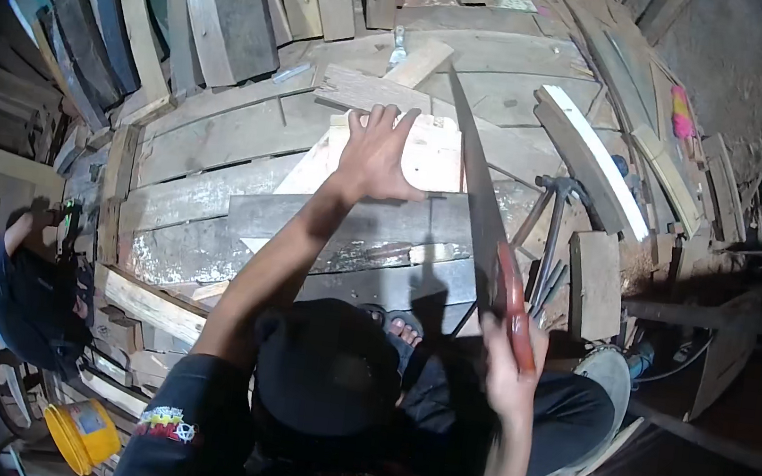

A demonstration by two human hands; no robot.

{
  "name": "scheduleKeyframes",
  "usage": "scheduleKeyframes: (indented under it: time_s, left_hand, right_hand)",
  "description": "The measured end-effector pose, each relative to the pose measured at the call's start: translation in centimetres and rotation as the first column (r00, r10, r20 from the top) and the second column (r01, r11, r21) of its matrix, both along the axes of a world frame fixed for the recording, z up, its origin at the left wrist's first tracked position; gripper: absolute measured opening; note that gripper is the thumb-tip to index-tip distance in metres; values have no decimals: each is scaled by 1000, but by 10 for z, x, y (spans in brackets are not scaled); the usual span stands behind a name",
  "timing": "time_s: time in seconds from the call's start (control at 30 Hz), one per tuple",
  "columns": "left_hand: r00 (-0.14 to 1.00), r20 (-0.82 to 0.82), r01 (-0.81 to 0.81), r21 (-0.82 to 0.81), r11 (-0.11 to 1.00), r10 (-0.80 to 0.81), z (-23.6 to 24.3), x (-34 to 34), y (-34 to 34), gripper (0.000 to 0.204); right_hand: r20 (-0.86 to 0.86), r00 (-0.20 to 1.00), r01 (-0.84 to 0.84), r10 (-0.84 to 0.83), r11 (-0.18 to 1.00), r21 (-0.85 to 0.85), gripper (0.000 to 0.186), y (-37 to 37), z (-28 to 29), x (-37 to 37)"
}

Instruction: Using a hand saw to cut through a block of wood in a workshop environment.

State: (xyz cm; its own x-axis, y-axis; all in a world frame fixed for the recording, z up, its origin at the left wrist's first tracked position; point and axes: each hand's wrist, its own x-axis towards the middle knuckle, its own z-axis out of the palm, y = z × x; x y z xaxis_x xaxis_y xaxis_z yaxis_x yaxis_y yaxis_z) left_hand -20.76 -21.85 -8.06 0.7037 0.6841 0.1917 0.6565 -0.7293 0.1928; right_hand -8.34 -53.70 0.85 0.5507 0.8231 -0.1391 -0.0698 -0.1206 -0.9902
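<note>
Left hand (379,157): fingers spread across pale board (433,157) directly beneath, likely steadying it. Right hand (509,385): fingers wrapped round saw (482,203) handle, blade extending beyond them alongside board, probably for control.

head | fisheye, head-worn | faces down | near | saw (486,222) right of centre

one handsaw (481,193), one co-worker (33,298), one bucket (90,438)

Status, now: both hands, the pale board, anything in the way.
Left hand spread over pale board; right hand gripping red-handled handsaw. Grey plank along board's near side. Hammer to handsaw's right, apparently not in the way.
</note>
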Motion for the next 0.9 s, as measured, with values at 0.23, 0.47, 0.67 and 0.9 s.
scheduleKeyframes:
  time_s: [0.23, 0.47, 0.67, 0.9]
  left_hand:
    - [1000, -25, 5, -36, 999, -6, -11, 13, -9, 138]
    - [1000, 5, -8, 39, 999, 8, -3, 6, 0, 134]
    - [999, 41, 36, 0, 999, -36, -5, 21, -3, 137]
    - [1000, -14, -20, 13, 1000, 20, -2, 4, 4, 131]
  right_hand:
    - [215, 974, 104, -76, 988, -118, 33, 138, -61, 42]
    - [136, 989, -50, 58, 997, -58, 9, -24, -11, 6]
    - [151, 989, 11, -12, 1000, 9, 24, 125, -57, 44]
    - [35, 998, -50, 54, 993, -110, 30, -26, 2, 8]
